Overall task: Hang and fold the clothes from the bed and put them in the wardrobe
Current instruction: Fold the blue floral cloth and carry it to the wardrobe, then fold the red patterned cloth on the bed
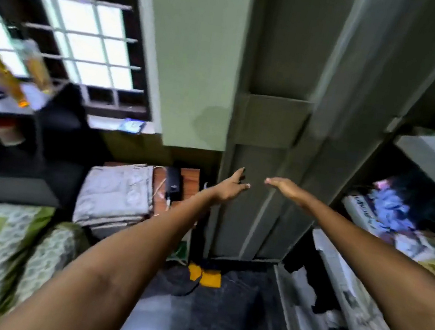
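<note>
head view: both flat hands against smooth grey wardrobe door [266,132].

- Ahead of you stands a pale green wall [193,56], ending in a corner above a darker recess.
- To your upper left, a barred window [70,27] with a dark frame lets in bright daylight.
- Below it sits a dark shelf unit [20,118]; blurred bottles, perhaps orange ones, stand on top.
- A small wooden side table [190,180] stands against the wall, with a black device and a white cable on it.
- The floor [216,314] is dark, glossy stone, reflecting a spot of light near your feet.
- A yellow scrap [206,276] lies on the floor.
</note>
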A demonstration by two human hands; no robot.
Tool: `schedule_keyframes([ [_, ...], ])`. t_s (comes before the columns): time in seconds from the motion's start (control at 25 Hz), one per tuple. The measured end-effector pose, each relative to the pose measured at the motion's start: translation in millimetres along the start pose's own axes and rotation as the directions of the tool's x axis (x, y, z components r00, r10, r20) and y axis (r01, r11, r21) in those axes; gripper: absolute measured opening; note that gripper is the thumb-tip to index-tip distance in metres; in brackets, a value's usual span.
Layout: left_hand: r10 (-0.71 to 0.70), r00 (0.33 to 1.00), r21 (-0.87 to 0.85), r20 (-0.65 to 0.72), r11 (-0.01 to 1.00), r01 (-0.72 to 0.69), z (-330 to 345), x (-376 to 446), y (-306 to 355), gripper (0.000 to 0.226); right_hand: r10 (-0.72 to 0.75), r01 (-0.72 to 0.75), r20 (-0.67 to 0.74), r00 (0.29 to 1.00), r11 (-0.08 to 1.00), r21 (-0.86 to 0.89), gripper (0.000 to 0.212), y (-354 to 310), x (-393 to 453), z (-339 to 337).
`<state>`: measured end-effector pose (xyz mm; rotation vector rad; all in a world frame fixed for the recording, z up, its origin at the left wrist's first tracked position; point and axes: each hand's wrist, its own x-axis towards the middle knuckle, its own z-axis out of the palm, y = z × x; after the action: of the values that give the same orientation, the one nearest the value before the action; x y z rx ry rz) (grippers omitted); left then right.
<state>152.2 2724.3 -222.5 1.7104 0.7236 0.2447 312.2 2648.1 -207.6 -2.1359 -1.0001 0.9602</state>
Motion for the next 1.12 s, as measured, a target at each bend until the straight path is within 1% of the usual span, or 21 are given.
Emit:
schedule_keyframes([
  [0.12, -0.109, 0.982, -0.072, -0.156, 0.993, 0.099, -75.2, -61.7, -61.2, 0.057, 0.021, -0.033, 0.223, 0.975, 0.998, 0.049, 0.041, -50.3, -11.1, 108.2],
  [0.2, -0.163, 0.954, -0.104, -0.253, 0.985, 0.140, -120.4, -100.1, -98.0, 0.052, 0.000, -0.034, 0.326, 0.945, 0.994, 0.100, 0.042, -84.2, -15.7, 175.5],
  [0.24, -0.197, 0.934, -0.128, -0.296, 0.978, 0.166, -139.1, -120.0, -110.0, 0.053, -0.019, -0.023, 0.355, 0.935, 0.993, 0.113, 0.040, -99.5, -16.2, 203.7],
  [0.32, -0.257, 0.867, -0.141, -0.427, 0.966, 0.217, -177.0, -161.6, -139.1, 0.059, -0.069, 0.027, 0.440, 0.895, 0.994, 0.101, 0.034, -131.3, -17.0, 260.8],
  [0.36, -0.286, 0.818, -0.163, -0.499, 0.958, 0.236, -196.7, -184.8, -153.5, 0.062, -0.099, 0.062, 0.494, 0.864, 0.994, 0.090, 0.032, -150.0, -20.9, 289.3],
  [0.4, -0.300, 0.766, -0.195, -0.569, 0.954, 0.229, -216.6, -206.9, -168.6, 0.063, -0.130, 0.104, 0.540, 0.831, 0.991, 0.080, 0.036, -168.9, -26.7, 315.4],
  [0.48, -0.360, 0.639, -0.275, -0.680, 0.933, 0.233, -247.3, -257.3, -190.1, 0.063, -0.171, 0.178, 0.631, 0.757, 0.983, 0.054, 0.049, -204.0, -43.6, 365.6],
  [0.52, -0.413, 0.566, -0.338, -0.713, 0.910, 0.239, -258.9, -283.1, -198.9, 0.064, -0.195, 0.214, 0.684, 0.703, 0.975, 0.058, 0.051, -220.7, -54.3, 390.0],
  [0.6, -0.502, 0.454, -0.453, -0.736, 0.864, 0.222, -275.6, -328.8, -209.1, 0.068, -0.242, 0.281, 0.762, 0.600, 0.956, 0.083, 0.050, -248.6, -69.9, 432.8],
  [0.68, -0.578, 0.293, -0.546, -0.761, 0.816, 0.190, -286.5, -381.0, -221.0, 0.070, -0.249, 0.388, 0.858, 0.449, 0.920, 0.063, 0.054, -276.3, -87.1, 483.6],
  [0.72, -0.612, 0.211, -0.592, -0.762, 0.791, 0.156, -291.2, -407.4, -225.4, 0.071, -0.238, 0.440, 0.891, 0.386, 0.896, 0.048, 0.056, -290.1, -98.8, 506.4],
  [0.8, -0.655, 0.053, -0.652, -0.754, 0.756, 0.060, -290.3, -458.6, -229.0, 0.069, -0.205, 0.523, 0.941, 0.269, 0.851, 0.036, 0.057, -316.1, -129.0, 541.7],
  [0.84, -0.663, -0.038, -0.664, -0.748, 0.747, 0.019, -284.0, -482.5, -227.9, 0.069, -0.192, 0.562, 0.961, 0.197, 0.826, 0.050, 0.057, -326.9, -146.5, 558.5],
  [0.88, -0.671, -0.110, -0.673, -0.734, 0.739, -0.015, -277.3, -502.7, -226.4, 0.069, -0.186, 0.588, 0.974, 0.132, 0.805, 0.075, 0.056, -335.5, -162.7, 572.8],
  [0.92, -0.678, -0.166, -0.681, -0.716, 0.730, -0.047, -269.3, -520.4, -224.4, 0.070, -0.181, 0.604, 0.980, 0.081, 0.792, 0.096, 0.055, -341.1, -177.6, 585.7],
  [1.04, -0.694, -0.369, -0.699, -0.618, 0.700, -0.147, -222.6, -577.0, -221.4, 0.071, -0.115, 0.667, 0.989, -0.095, 0.730, 0.148, 0.053, -337.7, -241.4, 628.2],
  [1.12, -0.711, -0.473, -0.712, -0.520, 0.666, -0.220, -182.2, -612.4, -219.4, 0.070, -0.049, 0.697, 0.976, -0.213, 0.692, 0.187, 0.053, -320.1, -290.1, 647.9],
])
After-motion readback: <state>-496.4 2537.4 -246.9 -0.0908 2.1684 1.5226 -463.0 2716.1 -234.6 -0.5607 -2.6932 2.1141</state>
